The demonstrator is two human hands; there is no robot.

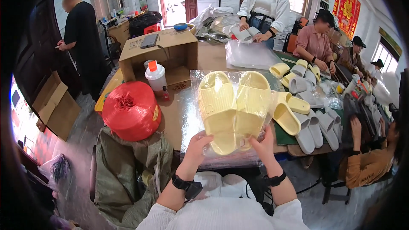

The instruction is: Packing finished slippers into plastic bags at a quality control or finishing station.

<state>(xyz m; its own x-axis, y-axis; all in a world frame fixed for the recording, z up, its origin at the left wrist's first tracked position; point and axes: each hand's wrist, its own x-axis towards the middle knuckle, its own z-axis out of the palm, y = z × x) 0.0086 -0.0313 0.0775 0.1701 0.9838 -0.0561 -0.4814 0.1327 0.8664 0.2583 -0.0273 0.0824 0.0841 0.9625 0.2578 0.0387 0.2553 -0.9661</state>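
A pair of pale yellow slippers [218, 106] in a clear plastic bag is held up in front of me, toes toward the far side. My left hand [197, 147] grips the bag's near left corner, thumb on top by the heel of the left slipper. On the near right corner, my right hand [263, 145] pinches the bag in the same way. Beneath the slippers lies a stack of clear plastic bags [187, 123] on the table. My fingers under the bag are partly hidden.
Left stand a big red roll of twine [132, 110], a white bottle [156, 79] and an open cardboard box [179, 44]. A woven sack [123, 179] hangs below. Right lie loose yellow slippers [286, 118] and grey slippers [304, 134]. Across the table a person [264, 4] holds grey slippers; others sit right.
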